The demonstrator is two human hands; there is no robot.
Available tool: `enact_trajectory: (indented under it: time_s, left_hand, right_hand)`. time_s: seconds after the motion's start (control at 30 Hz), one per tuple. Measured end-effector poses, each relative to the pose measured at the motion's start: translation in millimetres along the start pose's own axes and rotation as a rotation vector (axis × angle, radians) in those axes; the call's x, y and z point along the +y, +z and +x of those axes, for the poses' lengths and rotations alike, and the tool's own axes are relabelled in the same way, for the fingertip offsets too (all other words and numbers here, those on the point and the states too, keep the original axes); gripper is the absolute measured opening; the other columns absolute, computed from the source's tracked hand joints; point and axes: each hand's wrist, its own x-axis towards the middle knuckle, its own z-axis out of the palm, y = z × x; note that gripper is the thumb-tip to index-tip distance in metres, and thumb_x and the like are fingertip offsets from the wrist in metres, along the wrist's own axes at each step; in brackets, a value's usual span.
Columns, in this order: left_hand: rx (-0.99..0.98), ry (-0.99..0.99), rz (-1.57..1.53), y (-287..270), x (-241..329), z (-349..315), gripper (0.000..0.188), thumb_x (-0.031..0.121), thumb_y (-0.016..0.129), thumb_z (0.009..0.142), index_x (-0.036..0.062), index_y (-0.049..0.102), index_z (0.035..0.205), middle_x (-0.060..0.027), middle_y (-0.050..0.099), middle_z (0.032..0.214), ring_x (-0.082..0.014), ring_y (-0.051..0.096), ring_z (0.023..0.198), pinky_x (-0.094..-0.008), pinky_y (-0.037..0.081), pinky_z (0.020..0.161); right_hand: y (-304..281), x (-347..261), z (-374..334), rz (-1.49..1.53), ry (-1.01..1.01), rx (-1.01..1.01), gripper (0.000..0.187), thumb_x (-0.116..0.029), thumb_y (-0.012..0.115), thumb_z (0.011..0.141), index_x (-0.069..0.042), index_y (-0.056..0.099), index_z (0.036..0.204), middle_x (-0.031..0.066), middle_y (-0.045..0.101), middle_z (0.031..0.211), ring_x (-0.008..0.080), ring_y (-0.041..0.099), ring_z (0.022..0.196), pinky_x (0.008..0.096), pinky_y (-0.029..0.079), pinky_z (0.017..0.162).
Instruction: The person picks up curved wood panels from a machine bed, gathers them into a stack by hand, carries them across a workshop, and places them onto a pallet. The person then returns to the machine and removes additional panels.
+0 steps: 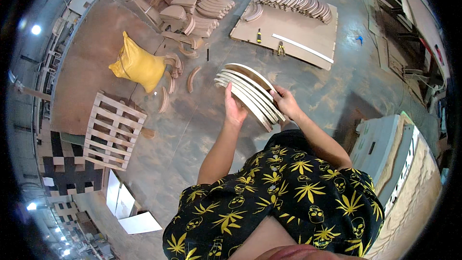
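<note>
A stack of several curved, pale-edged wooden strips is held in front of my body, above the floor. My left hand supports it from the left and lower side, its thumb pointing up along the strips. On the right, my right hand grips the stack's edge, with fingers partly hidden behind the wood. Beyond my hands, a flat brown board lies on the floor with a row of curved pieces, a yellow-and-black utility knife, pliers and a white strip.
Left of me are a yellow sack, a wooden pallet and loose curved pieces. Piles of curved wood stand at the far left. Large panels lean close on my right. White sheets lie at the lower left.
</note>
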Motion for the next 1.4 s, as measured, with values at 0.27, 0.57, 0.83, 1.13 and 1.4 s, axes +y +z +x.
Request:
enact_trajectory:
  time_s: [0.27,0.57,0.83,1.13,1.4]
  left_hand:
    - [0.014,-0.029,0.085,38,49,143,0.065,0.054,0.043,0.103,0.0064,0.043,0.148,-0.0124,0.053,0.146,-0.0320,0.054,0.131,-0.0467,0.044,0.111]
    - [0.013,0.000,0.138,121,85,306,0.064,0.054,0.039,0.104,0.0065,0.045,0.147,-0.0107,0.058,0.139,-0.0291,0.058,0.125,-0.0459,0.047,0.107]
    - [-0.021,-0.122,0.215,135,115,477,0.064,0.052,0.043,0.103,0.0038,0.046,0.144,-0.0127,0.059,0.138,-0.0293,0.059,0.124,-0.0451,0.046,0.108]
    - [0.133,-0.550,0.315,62,97,711,0.066,0.047,0.058,0.099,0.0051,0.042,0.148,-0.0136,0.056,0.140,-0.0285,0.059,0.124,-0.0444,0.049,0.104]
    - [0.150,-0.638,0.539,-17,66,888,0.063,0.031,0.069,0.096,0.0055,0.040,0.145,-0.0105,0.059,0.132,-0.0241,0.062,0.117,-0.0398,0.053,0.096]
  right_hand:
    - [-34,-43,152,0.009,0.064,-0.280,0.040,-0.027,0.051,0.108,-0.005,0.054,0.141,0.0068,0.062,0.129,0.0192,0.055,0.117,0.0352,0.044,0.103]
    - [-85,-88,327,0.018,-0.024,-0.314,0.044,-0.021,0.049,0.107,-0.004,0.045,0.148,0.0076,0.056,0.137,0.0173,0.048,0.128,0.0334,0.038,0.110]
    - [-114,-121,472,0.050,0.114,-0.187,0.050,-0.033,0.052,0.104,-0.001,0.051,0.143,0.0149,0.059,0.136,0.0234,0.053,0.126,0.0361,0.040,0.109]
    - [-106,-3,678,-0.133,0.054,0.061,0.092,-0.030,0.078,0.088,0.001,0.024,0.155,0.0287,0.041,0.149,0.0362,0.044,0.139,0.0424,0.036,0.116]
    - [-99,99,809,0.055,0.346,0.223,0.103,-0.022,0.081,0.084,0.001,0.013,0.158,0.0249,0.035,0.153,0.0315,0.037,0.143,0.0400,0.037,0.116]
